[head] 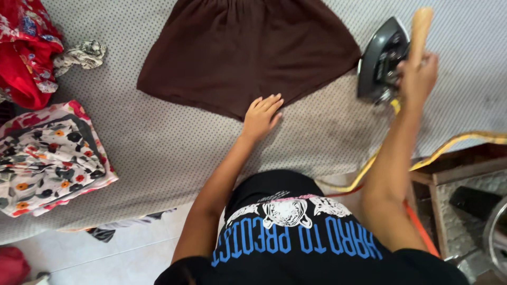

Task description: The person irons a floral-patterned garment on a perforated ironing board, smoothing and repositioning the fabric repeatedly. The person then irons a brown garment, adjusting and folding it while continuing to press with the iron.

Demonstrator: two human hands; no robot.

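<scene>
A dark brown garment (248, 47) lies spread flat on the grey dotted ironing surface (174, 153). My left hand (261, 116) rests palm down on its near hem, fingers together and flat. My right hand (417, 76) grips the wooden handle (421, 29) of a dark grey iron (380, 58). The iron is tipped up on its side just off the garment's right edge, its soleplate facing left.
A folded floral cloth (50, 158) lies at the left. Red and patterned clothes (26, 47) are piled at the top left. A yellow cord (454, 142) trails from the iron to the right. A wooden frame (459, 174) and metal vessel (496, 232) stand at the lower right.
</scene>
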